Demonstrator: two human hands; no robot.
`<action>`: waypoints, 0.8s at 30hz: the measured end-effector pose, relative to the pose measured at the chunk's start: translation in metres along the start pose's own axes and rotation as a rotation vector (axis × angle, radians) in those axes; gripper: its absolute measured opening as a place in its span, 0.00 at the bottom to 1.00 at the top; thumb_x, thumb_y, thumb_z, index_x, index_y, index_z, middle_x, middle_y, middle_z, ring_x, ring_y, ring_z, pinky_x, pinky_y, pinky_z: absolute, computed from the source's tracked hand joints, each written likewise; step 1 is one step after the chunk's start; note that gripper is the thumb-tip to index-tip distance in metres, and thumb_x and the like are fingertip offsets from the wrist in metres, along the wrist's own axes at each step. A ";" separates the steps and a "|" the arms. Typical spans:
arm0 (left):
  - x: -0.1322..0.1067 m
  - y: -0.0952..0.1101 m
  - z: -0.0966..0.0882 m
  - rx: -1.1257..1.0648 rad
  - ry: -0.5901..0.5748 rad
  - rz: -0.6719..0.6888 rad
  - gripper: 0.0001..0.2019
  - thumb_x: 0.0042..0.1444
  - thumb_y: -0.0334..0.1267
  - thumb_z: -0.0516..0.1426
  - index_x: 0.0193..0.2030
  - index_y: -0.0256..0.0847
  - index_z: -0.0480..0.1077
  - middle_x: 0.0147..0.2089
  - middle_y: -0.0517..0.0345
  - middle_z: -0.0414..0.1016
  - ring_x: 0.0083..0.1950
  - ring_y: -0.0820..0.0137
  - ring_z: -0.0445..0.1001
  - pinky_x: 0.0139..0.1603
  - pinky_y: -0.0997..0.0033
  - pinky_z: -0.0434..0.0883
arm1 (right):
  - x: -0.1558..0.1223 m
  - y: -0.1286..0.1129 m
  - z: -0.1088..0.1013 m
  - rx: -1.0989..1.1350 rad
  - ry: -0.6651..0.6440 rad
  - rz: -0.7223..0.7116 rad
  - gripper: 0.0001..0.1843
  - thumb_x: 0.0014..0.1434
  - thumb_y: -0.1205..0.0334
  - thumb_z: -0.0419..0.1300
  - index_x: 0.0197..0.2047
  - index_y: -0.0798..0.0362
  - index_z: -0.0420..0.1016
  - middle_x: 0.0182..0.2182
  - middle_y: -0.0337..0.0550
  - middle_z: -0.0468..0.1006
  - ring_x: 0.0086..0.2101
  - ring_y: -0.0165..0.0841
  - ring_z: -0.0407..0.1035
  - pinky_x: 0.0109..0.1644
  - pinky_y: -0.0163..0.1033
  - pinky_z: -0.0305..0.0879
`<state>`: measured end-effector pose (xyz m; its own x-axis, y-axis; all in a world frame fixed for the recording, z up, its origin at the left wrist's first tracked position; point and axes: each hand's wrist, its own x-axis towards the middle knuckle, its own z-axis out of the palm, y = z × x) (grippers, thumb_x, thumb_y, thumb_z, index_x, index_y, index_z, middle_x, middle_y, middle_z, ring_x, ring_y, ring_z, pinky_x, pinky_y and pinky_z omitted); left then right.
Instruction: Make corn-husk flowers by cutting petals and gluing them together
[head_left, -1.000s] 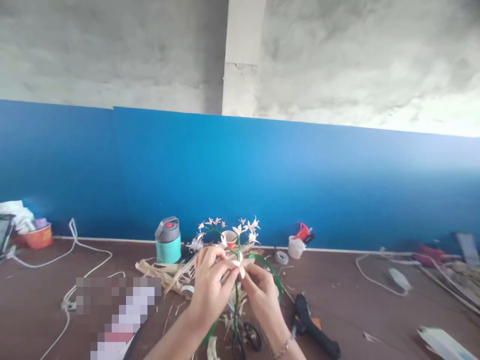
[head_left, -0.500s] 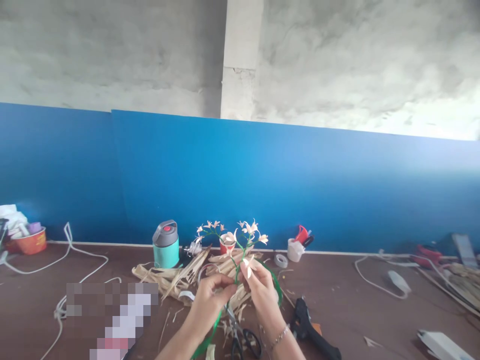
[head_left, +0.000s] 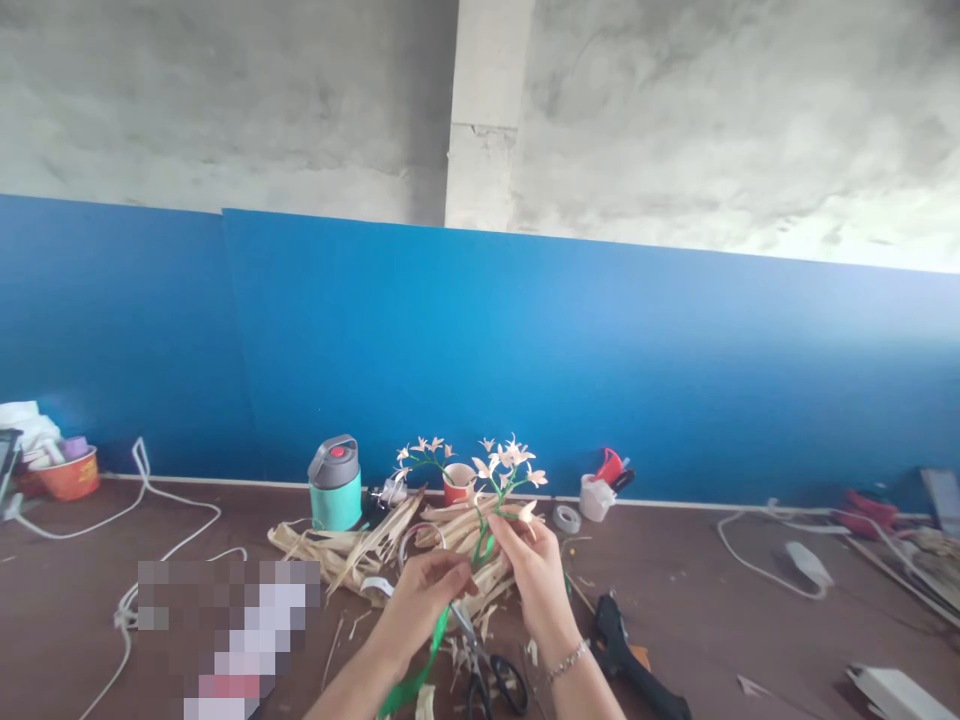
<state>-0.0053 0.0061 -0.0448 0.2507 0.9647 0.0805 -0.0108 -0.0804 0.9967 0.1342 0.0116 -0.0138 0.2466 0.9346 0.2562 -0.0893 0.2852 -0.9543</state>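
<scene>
A spray of artificial flowers (head_left: 513, 456), cream petals on green stems, stands upright between my hands. My right hand (head_left: 534, 565) is closed on its stem, thumb and fingers pinched just below the blossoms. Lower and to the left, my left hand (head_left: 435, 600) is closed in a pinch on green tape (head_left: 421, 672), which trails below it toward the near edge. The exact grip is partly hidden by the fingers. Black-handled scissors (head_left: 480, 660) lie beneath my hands. Another flower spray (head_left: 425, 455) stands behind, near a red and white cup (head_left: 459, 482).
Dried husks (head_left: 337, 552) are spread behind my hands. A teal flask (head_left: 335, 490) stands back left; a tape roll (head_left: 567, 518) and white cup (head_left: 597, 497) stand back right. A black glue gun (head_left: 634, 660) lies at right. White cords cross the table (head_left: 675, 580).
My right hand has shifted slightly right and up with the flowers, tilting them right and widening the gap from my left hand. The view has tipped a little.
</scene>
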 end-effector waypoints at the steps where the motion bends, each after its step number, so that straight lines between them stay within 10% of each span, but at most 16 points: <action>1: 0.000 -0.001 -0.001 0.010 -0.024 -0.008 0.16 0.49 0.49 0.56 0.29 0.36 0.75 0.27 0.55 0.75 0.34 0.66 0.70 0.39 0.69 0.63 | 0.001 0.000 -0.001 -0.005 0.016 -0.002 0.12 0.46 0.55 0.65 0.29 0.56 0.76 0.18 0.36 0.68 0.22 0.27 0.57 0.23 0.32 0.51; 24: -0.004 -0.017 -0.006 -0.555 -0.256 -0.200 0.11 0.44 0.40 0.63 0.21 0.36 0.71 0.18 0.58 0.68 0.27 0.73 0.66 0.33 0.75 0.59 | 0.017 0.010 -0.035 0.426 -0.103 0.181 0.14 0.42 0.58 0.67 0.32 0.55 0.75 0.22 0.36 0.67 0.19 0.22 0.55 0.19 0.28 0.50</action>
<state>-0.0121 0.0050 -0.0623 0.5221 0.8518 -0.0442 -0.4222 0.3032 0.8543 0.1717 0.0229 -0.0244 0.0959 0.9874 0.1263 -0.5156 0.1578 -0.8422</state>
